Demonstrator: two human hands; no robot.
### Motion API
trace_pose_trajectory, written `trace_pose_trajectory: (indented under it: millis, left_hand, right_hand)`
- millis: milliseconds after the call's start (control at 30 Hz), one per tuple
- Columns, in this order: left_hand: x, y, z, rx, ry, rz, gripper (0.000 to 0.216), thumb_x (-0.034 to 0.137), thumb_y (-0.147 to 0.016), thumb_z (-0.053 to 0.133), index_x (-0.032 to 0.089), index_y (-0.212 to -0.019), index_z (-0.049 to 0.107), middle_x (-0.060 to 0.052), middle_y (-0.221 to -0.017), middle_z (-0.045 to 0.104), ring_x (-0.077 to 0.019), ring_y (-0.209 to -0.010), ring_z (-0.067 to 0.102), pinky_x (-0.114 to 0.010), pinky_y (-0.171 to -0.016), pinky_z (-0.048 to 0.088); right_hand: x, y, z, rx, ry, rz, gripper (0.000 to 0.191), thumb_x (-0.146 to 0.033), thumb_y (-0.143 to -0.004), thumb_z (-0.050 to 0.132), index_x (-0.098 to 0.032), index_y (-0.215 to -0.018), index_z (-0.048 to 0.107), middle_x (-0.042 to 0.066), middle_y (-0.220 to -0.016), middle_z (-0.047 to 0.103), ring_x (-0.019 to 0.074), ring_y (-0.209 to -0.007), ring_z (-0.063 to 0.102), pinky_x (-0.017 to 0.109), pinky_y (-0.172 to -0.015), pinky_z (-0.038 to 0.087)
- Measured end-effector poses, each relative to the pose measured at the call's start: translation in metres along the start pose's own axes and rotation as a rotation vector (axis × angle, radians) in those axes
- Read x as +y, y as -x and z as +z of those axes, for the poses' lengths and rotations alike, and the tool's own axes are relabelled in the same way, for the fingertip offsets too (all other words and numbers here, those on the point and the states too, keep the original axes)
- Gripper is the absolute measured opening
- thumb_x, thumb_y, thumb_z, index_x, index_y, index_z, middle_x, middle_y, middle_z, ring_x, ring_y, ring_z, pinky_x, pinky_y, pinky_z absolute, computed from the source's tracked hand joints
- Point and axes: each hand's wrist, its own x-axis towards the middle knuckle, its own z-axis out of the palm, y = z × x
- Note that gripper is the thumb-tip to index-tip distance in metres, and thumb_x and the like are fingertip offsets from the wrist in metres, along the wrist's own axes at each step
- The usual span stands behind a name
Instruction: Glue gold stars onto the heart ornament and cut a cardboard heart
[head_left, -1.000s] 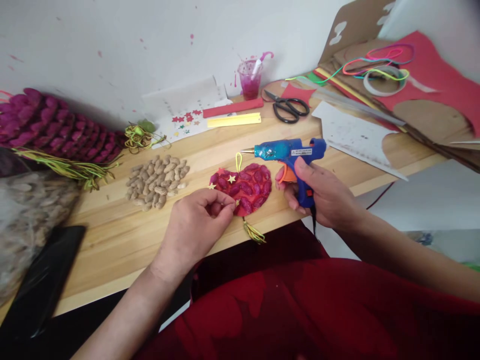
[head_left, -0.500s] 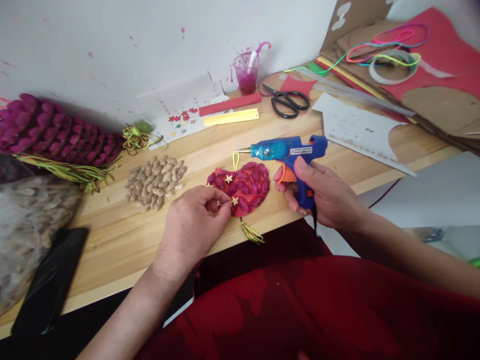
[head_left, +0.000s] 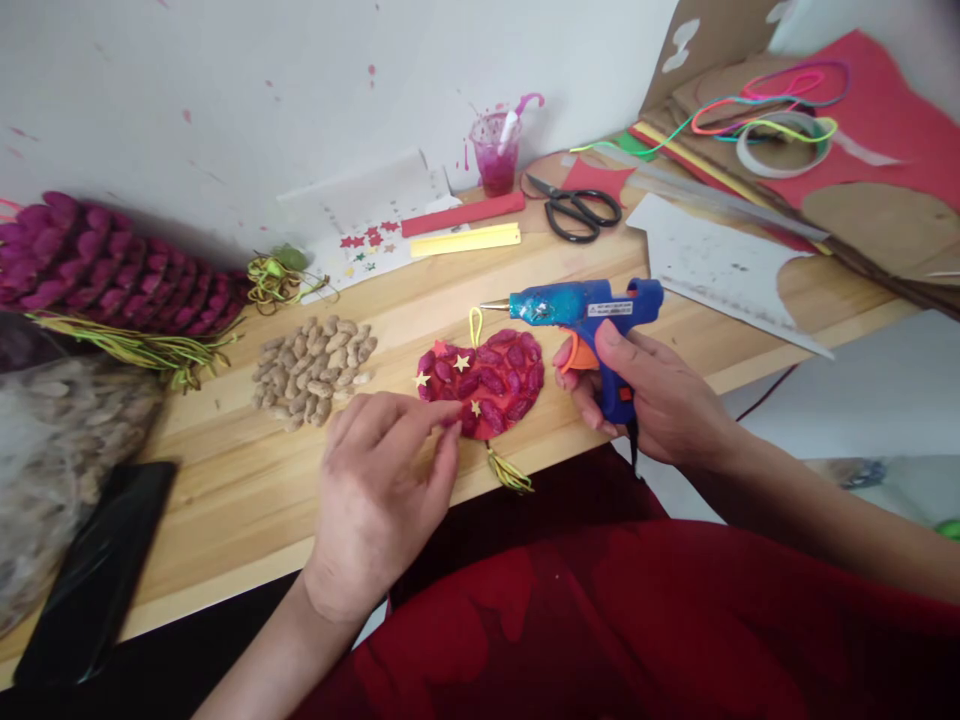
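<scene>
Two hands work at the near edge of the wooden worktop (head_left: 225, 470) in the head view, well apart from each other. Right hand (head_left: 652, 400) is closed around the grip of a blue glue gun (head_left: 585, 310), a finger lying on the orange trigger. Its long axis runs level across the worktop, metal nozzle pointing to nine o'clock, cord dropping off the edge at six o'clock. It looks light and rigid; the handle is the safe place to hold, since the nozzle is probably hot.

Left hand (head_left: 382, 480) is loosely open, fingertips (head_left: 450, 425) touching the lower left rim of a red heart ornament (head_left: 487, 380) covered with dyed shells and small gold stars. This heart lies flat just at the worktop's edge, yellow loop at twelve o'clock, tassel hanging over the edge at six. It seems thin, light and fragile where pieces are glued; its bare rim is the best hold.

Peanuts (head_left: 311, 365) lie in a pile at nine o'clock of the heart; scissors (head_left: 577, 210) sit at one o'clock.
</scene>
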Motion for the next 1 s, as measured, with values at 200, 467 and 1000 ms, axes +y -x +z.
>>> trace_pose_trajectory:
  millis: [200,467,1000]
  left_hand:
    - [0.003,-0.007,0.007,-0.127,0.089,-0.228,0.005,0.025,-0.083,0.069,0.021,-0.083,0.071,0.002,-0.068,0.054,-0.0134,-0.064,0.052,-0.028,-0.063,0.042]
    - [0.007,-0.018,0.015,-0.172,0.014,-0.294,0.009,0.029,-0.080,0.066,0.021,-0.077,0.070,0.002,-0.063,0.053,-0.0133,-0.058,0.049,-0.028,-0.058,0.039]
    - [-0.002,-0.035,0.006,-0.317,0.059,-0.452,0.013,0.033,-0.075,0.066,0.022,-0.070,0.072,0.003,-0.051,0.051,-0.0120,-0.046,0.041,-0.028,-0.049,0.033]
  right_hand:
    - [0.001,0.000,0.000,0.009,0.011,-0.002,0.035,-0.051,-0.091,0.062,-0.018,-0.079,0.061,0.002,-0.074,0.062,0.0077,-0.044,0.051,0.021,-0.034,0.031]
    - [0.001,0.000,-0.001,-0.002,0.008,-0.007,0.036,-0.051,-0.090,0.063,-0.018,-0.078,0.059,0.002,-0.076,0.064,0.0072,-0.044,0.051,0.021,-0.035,0.032]
    - [0.005,-0.001,-0.005,-0.036,-0.010,-0.012,0.033,-0.049,-0.094,0.060,-0.018,-0.081,0.059,0.002,-0.078,0.062,0.0073,-0.047,0.054,0.020,-0.036,0.033]
